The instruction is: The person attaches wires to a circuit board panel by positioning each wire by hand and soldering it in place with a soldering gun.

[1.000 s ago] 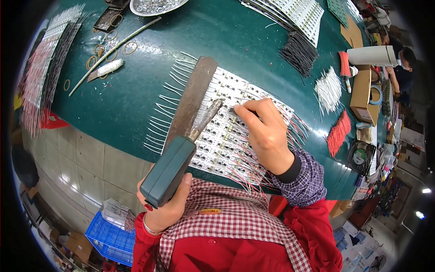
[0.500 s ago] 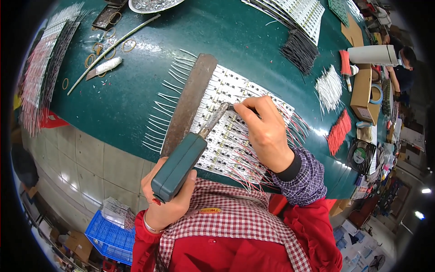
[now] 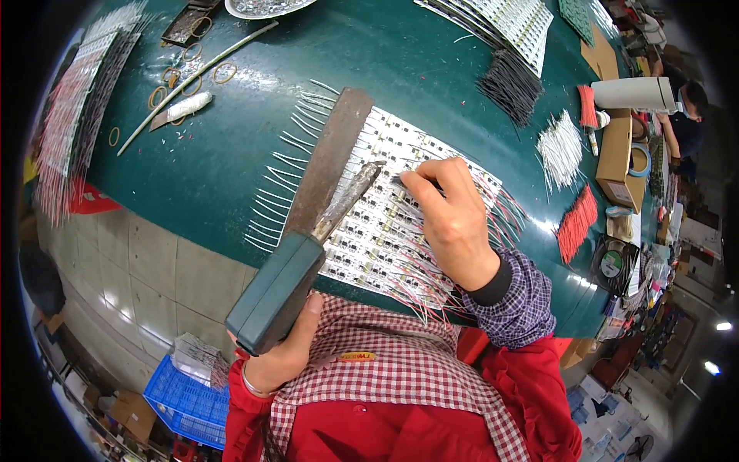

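Here, L hand [image 3: 288, 353] grips iron [image 3: 275, 286] aslant; R hand [image 3: 454, 221] pinches dark bit [image 3: 400, 176] o/ PCBs [image 3: 357, 245].

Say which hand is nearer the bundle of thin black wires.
Right. The right hand is short of the wires and slightly left; the left hand is nearer the body, farther left.
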`<action>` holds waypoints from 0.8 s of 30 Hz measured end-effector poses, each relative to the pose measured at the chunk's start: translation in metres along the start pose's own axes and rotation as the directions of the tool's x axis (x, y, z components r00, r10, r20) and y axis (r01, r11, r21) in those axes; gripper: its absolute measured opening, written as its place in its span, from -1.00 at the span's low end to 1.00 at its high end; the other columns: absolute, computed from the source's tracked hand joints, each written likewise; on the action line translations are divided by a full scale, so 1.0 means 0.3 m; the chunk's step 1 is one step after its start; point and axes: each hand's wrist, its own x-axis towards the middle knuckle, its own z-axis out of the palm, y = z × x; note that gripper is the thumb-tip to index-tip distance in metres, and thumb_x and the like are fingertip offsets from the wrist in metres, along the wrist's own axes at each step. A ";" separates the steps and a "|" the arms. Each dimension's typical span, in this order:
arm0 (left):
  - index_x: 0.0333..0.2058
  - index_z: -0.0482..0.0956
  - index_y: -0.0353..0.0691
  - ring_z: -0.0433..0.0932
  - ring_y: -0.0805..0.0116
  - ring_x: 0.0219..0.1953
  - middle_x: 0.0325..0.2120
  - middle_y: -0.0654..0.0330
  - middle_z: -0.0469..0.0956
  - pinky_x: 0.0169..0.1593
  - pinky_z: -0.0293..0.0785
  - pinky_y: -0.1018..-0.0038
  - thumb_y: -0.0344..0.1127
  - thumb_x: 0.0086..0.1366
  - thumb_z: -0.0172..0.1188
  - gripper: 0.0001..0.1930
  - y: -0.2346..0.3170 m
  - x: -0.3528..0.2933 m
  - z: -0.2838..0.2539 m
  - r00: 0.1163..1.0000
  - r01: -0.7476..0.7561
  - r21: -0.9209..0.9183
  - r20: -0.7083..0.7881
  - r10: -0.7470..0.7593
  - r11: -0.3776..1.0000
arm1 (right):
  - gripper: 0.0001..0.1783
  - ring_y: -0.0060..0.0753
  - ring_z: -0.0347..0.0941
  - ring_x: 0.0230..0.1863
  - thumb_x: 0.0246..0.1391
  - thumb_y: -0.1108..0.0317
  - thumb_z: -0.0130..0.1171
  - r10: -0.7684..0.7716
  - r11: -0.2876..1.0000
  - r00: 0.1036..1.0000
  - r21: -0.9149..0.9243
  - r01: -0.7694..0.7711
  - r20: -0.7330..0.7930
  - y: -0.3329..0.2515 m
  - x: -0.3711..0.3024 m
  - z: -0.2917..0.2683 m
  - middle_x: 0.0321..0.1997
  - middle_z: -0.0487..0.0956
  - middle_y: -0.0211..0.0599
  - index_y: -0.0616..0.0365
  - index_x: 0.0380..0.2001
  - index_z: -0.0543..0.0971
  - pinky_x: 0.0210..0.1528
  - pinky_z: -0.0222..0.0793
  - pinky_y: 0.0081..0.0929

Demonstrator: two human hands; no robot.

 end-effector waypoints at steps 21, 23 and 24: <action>-0.32 0.63 -0.42 0.58 0.32 -0.48 -0.40 0.06 0.59 -0.42 0.47 0.48 -0.57 0.08 0.33 -0.84 0.018 0.071 0.019 0.983 -0.176 0.157 0.088 0.164 0.972 | -0.63 -0.17 0.41 -0.24 -0.23 0.67 0.16 0.041 0.998 0.999 0.041 -0.040 -0.033 -0.008 -0.010 0.005 -0.26 0.47 -0.17 0.31 -0.22 0.57 -0.25 0.41 -0.34; -0.33 0.63 -0.42 0.57 0.32 -0.49 -0.42 0.06 0.58 -0.43 0.46 0.48 -0.57 0.07 0.33 -0.85 0.024 0.076 0.022 0.982 -0.175 0.149 0.091 0.163 0.973 | -0.63 -0.17 0.41 -0.24 -0.23 0.67 0.16 0.044 0.998 0.999 0.043 -0.043 -0.026 -0.009 -0.008 0.003 -0.26 0.47 -0.17 0.31 -0.22 0.57 -0.25 0.41 -0.34; -0.34 0.62 -0.41 0.57 0.32 -0.50 -0.42 0.07 0.58 -0.43 0.46 0.48 -0.57 0.07 0.33 -0.86 0.026 0.078 0.025 0.985 -0.165 0.146 0.084 0.154 0.975 | -0.63 -0.17 0.41 -0.24 -0.23 0.67 0.16 0.047 0.998 0.999 0.044 -0.046 -0.020 -0.009 -0.009 0.003 -0.26 0.47 -0.17 0.32 -0.22 0.57 -0.25 0.41 -0.34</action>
